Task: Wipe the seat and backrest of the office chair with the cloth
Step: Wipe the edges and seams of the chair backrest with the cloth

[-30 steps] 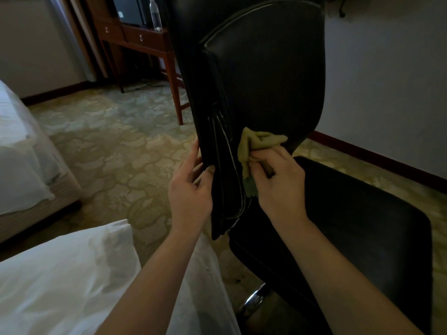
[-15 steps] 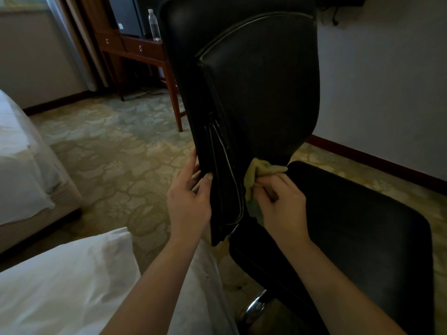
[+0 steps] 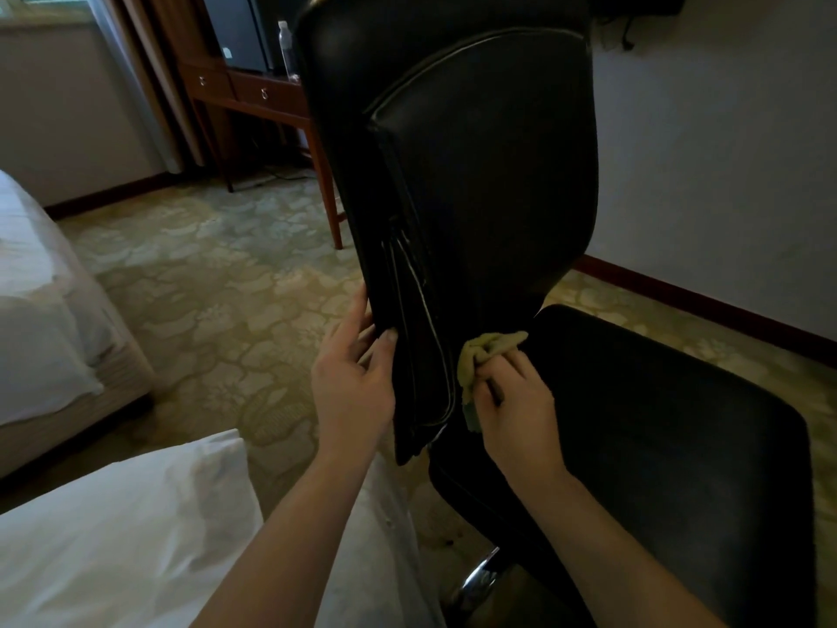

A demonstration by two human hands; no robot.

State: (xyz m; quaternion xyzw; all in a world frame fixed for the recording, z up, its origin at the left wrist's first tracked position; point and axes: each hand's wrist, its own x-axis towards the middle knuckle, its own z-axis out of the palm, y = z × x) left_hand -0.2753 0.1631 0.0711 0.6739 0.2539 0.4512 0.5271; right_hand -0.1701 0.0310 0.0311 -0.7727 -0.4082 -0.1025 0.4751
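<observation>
A black leather office chair stands close in front of me, its tall backrest (image 3: 475,165) upright and its seat (image 3: 670,423) spreading to the lower right. My left hand (image 3: 353,378) holds the backrest's left edge near the bottom, thumb on the front face and fingers behind. My right hand (image 3: 512,401) grips a crumpled yellow-green cloth (image 3: 484,351) and presses it against the lowest part of the backrest, right where it meets the seat. Part of the cloth is hidden under my fingers.
A white bed (image 3: 50,319) lies at the left and a white pillow (image 3: 117,537) sits at the lower left. A wooden desk (image 3: 253,95) with a water bottle (image 3: 285,47) stands behind the chair. The wall (image 3: 724,174) is at the right, patterned carpet (image 3: 217,287) below.
My right hand has slid the cloth down the backrest, from mid-height to the junction with the seat. My left hand has stayed on the backrest's edge.
</observation>
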